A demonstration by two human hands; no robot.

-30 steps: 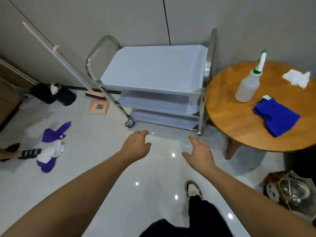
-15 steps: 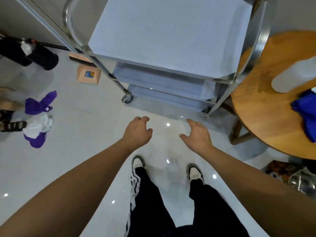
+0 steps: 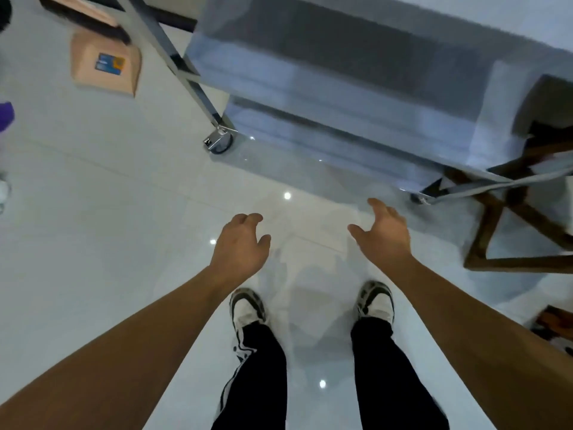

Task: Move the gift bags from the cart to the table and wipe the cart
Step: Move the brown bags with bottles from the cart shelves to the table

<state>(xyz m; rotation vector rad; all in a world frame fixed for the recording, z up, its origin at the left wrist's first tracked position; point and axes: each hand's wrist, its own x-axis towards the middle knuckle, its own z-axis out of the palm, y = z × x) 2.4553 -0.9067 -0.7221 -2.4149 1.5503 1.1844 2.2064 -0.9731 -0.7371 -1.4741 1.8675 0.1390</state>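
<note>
Standing just in front of the cart [image 3: 356, 97], the person has both arms held out low over the pale tiled floor [image 3: 93, 228], and the head view, the only one there is, looks steeply down on shoes and dark trousers. The left hand [image 3: 240, 245] hangs with fingers loosely curled and grips nothing; the right hand [image 3: 383, 232] is spread a little wider, thumb out, likewise bare. No gift bags show anywhere in this view: the lower shelves that can be seen, though blurred, carry nothing I can make out, and the cart's top is cut off. The table shows only as its wooden legs [image 3: 511, 231] to the right, beside the cart's corner. My guess is that the bag-moving step is either done or not visible, so the next move calls for looking up to check the cart, then fetching something to wipe it with.
</note>
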